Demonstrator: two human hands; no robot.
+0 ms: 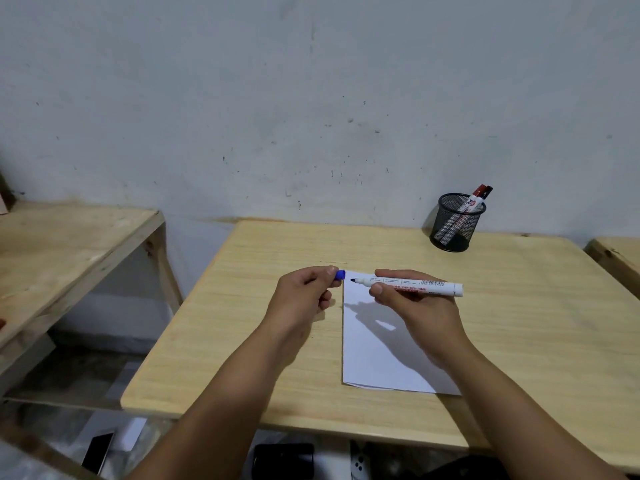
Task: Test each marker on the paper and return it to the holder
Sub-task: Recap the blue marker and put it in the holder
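Observation:
My right hand (412, 299) grips a white marker (426, 285) held level above the table, its bare dark tip pointing left. My left hand (304, 292) pinches the blue cap (340, 274), which is a short gap left of the tip. Below both lies a white sheet of paper (374, 355) with no marks that I can see; my right forearm covers its right side. A black mesh holder (453, 221) stands at the table's far right with two markers in it, one red-capped (476, 199) and one black-capped (487, 191).
The light wooden table (242, 323) butts against a pale wall. Another wooden table (69, 251) stands to the left across a gap, and a third table's corner (620, 258) shows at the right. Dark objects and a phone (98, 452) lie on the floor below.

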